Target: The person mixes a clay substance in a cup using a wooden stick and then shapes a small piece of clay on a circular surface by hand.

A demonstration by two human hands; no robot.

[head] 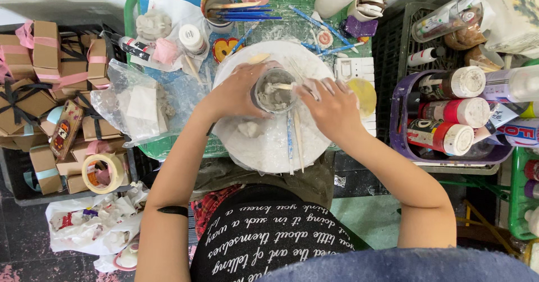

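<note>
The left hand [238, 94] is wrapped around a small clay cup [274, 91] standing on a round white turntable [264, 141] over the green tray [135, 12], while the right hand [331, 105] pinches a thin wooden stick [283, 86] that reaches into the cup.

I see a green tray [130, 12] serving as the counter, smeared with white clay. A round white board [269, 141] lies at its near edge. Blue brushes [247, 15] and a paint cup [216, 1] lie along the far edge, a plastic bag [135, 105] at the left edge.
</note>
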